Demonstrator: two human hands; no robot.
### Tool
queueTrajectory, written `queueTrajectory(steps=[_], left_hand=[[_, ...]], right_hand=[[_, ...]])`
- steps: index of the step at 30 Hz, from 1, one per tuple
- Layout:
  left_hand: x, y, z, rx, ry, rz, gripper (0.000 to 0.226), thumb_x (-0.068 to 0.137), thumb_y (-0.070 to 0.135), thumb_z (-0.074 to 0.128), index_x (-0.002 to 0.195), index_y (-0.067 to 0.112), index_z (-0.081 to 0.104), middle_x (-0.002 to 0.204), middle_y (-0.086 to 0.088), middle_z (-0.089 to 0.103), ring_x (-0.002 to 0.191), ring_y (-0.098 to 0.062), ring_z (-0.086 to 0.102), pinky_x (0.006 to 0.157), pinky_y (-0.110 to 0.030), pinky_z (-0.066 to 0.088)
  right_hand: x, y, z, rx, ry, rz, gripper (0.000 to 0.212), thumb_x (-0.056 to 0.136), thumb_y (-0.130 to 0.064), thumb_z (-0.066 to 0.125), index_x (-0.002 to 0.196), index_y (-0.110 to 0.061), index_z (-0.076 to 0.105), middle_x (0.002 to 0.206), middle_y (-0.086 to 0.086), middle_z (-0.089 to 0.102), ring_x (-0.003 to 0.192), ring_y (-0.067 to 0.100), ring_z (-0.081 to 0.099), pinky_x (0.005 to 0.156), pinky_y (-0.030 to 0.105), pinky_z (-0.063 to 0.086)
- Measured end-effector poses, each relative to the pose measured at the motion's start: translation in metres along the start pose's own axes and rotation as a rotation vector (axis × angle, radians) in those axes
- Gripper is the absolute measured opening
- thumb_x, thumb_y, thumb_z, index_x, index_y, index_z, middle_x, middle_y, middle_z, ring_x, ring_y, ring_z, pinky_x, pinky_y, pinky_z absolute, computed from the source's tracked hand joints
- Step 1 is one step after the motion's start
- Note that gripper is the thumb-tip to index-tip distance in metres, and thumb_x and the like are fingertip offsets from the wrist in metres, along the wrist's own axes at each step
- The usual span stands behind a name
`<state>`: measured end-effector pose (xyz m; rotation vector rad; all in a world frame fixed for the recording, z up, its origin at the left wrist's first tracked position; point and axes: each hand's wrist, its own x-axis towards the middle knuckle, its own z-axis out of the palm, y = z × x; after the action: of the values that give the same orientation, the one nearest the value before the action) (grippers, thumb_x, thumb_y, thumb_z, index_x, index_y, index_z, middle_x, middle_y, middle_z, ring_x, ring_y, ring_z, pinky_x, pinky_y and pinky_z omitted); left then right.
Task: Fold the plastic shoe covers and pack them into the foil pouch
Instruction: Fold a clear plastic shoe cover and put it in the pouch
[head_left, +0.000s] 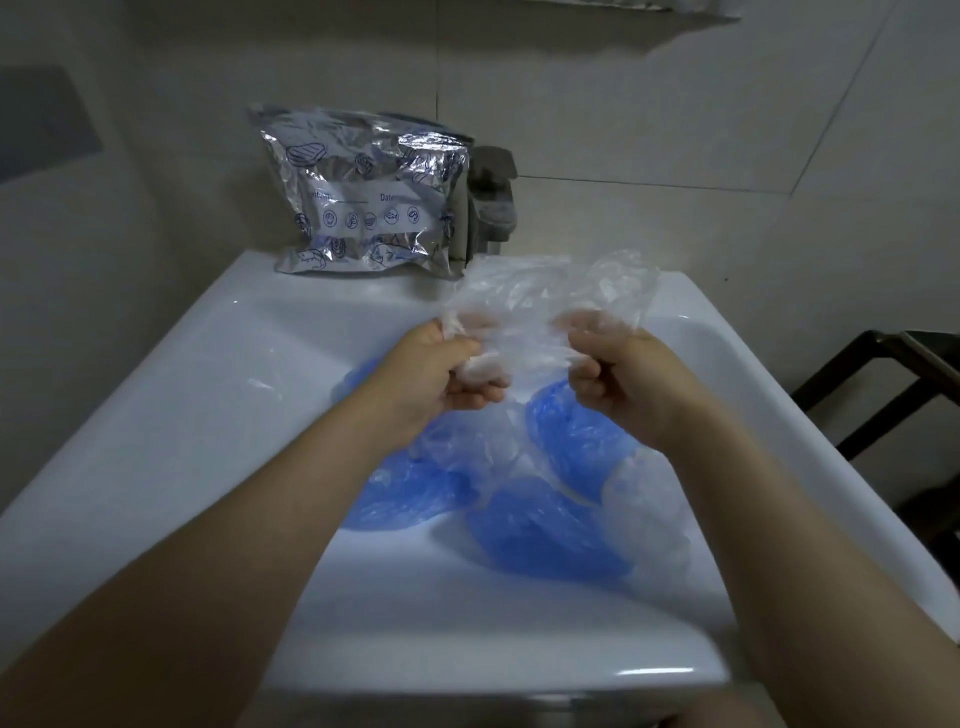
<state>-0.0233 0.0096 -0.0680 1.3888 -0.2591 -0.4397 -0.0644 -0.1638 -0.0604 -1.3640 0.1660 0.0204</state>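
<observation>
Both the left hand (441, 371) and right hand (618, 371) are pinching a clear shoe cover (540, 306) over the sink (218, 364), foil pouch (363, 192) at the far rim, so I'd pull it flat first, then fold evenly.

Crinkled shiny foil pouch (363, 192); glossy white ceramic sink (171, 395).

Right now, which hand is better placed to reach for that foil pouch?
The left hand, probably. The foil pouch leans at the sink's back left, on that hand's side. Both hands grip the clear shoe cover, so the right hand would have to hold it alone.
</observation>
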Motion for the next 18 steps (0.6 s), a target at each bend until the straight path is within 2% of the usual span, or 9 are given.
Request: queueTrajectory(steps=[3,5,8,10,11,13,14,15,18], left_hand=[[-0.001,0.003,-0.001,-0.2,-0.071,-0.007,0.034,0.091,-0.005,0.033,0.095,0.017,0.058,0.042,0.003,0.046,0.034,-0.005,0.04,0.036,-0.012,0.034],[-0.004,0.005,0.001,-0.352,-0.113,-0.005,0.039,0.09,-0.005,0.03,0.093,0.019,0.061,0.046,0.004,0.051,0.038,-0.006,0.046,0.04,-0.013,0.04],[-0.007,0.008,0.002,-0.479,-0.112,-0.022,0.048,0.089,0.0,0.03,0.068,0.012,0.071,0.053,0.001,0.06,0.044,-0.008,0.057,0.047,-0.016,0.049],[-0.008,0.01,0.003,-0.509,-0.079,-0.043,0.042,0.088,0.01,0.035,0.057,0.01,0.063,0.056,-0.002,0.065,0.046,-0.01,0.06,0.051,-0.018,0.051],[-0.008,0.009,0.003,-0.505,-0.064,-0.039,0.028,0.086,0.015,0.042,0.064,0.009,0.058,0.058,-0.002,0.066,0.049,-0.011,0.062,0.055,-0.019,0.052],[-0.006,0.007,0.002,-0.443,-0.045,-0.012,0.011,0.08,0.021,0.053,0.077,0.011,0.053,0.062,0.0,0.067,0.056,-0.01,0.065,0.062,-0.022,0.052],[-0.003,0.004,0.002,-0.392,-0.031,0.009,0.007,0.08,0.018,0.055,0.08,0.011,0.054,0.063,0.002,0.067,0.06,-0.009,0.067,0.066,-0.023,0.052],[-0.002,0.002,0.002,-0.335,-0.005,0.03,0.003,0.083,0.012,0.056,0.081,0.011,0.056,0.063,0.004,0.067,0.062,-0.008,0.067,0.068,-0.023,0.05],[0.001,-0.004,0.005,-0.147,0.118,0.048,0.009,0.09,0.011,0.056,0.082,0.012,0.059,0.062,0.007,0.065,0.06,-0.006,0.066,0.066,-0.021,0.046]], right_hand=[[-0.007,-0.005,0.002,0.272,-0.098,0.064,0.021,0.088,-0.005,0.04,0.089,-0.016,0.057,0.043,-0.007,0.028,0.035,0.004,0.026,0.037,0.015,0.018],[-0.011,-0.009,0.006,0.424,-0.12,0.072,0.019,0.077,-0.004,0.043,0.082,-0.014,0.057,0.041,-0.006,0.029,0.033,0.006,0.027,0.035,0.016,0.02],[-0.011,-0.009,0.009,0.493,-0.053,0.049,0.018,0.066,-0.001,0.044,0.072,-0.008,0.059,0.044,0.001,0.045,0.036,0.012,0.04,0.039,0.014,0.032],[-0.009,-0.007,0.007,0.501,-0.061,0.073,0.012,0.066,-0.006,0.054,0.068,-0.003,0.065,0.055,0.007,0.06,0.044,0.016,0.058,0.044,0.016,0.046],[-0.008,-0.006,0.005,0.498,-0.096,0.085,0.015,0.063,-0.013,0.066,0.07,0.0,0.069,0.063,0.009,0.066,0.053,0.018,0.065,0.048,0.018,0.052],[-0.007,-0.004,0.002,0.474,-0.189,0.085,0.049,0.047,-0.024,0.085,0.084,0.005,0.072,0.083,0.013,0.072,0.073,0.019,0.071,0.059,0.024,0.057],[-0.008,-0.003,0.001,0.442,-0.206,0.069,0.062,0.043,-0.026,0.088,0.093,0.005,0.07,0.09,0.013,0.072,0.08,0.019,0.071,0.063,0.025,0.057],[-0.006,-0.001,0.001,0.383,-0.21,0.044,0.064,0.045,-0.026,0.087,0.098,0.004,0.068,0.094,0.012,0.073,0.085,0.017,0.071,0.067,0.025,0.057],[-0.006,0.001,0.006,0.231,-0.133,0.0,0.016,0.072,-0.012,0.066,0.083,-0.003,0.073,0.084,0.007,0.074,0.075,0.012,0.071,0.07,0.025,0.057]])
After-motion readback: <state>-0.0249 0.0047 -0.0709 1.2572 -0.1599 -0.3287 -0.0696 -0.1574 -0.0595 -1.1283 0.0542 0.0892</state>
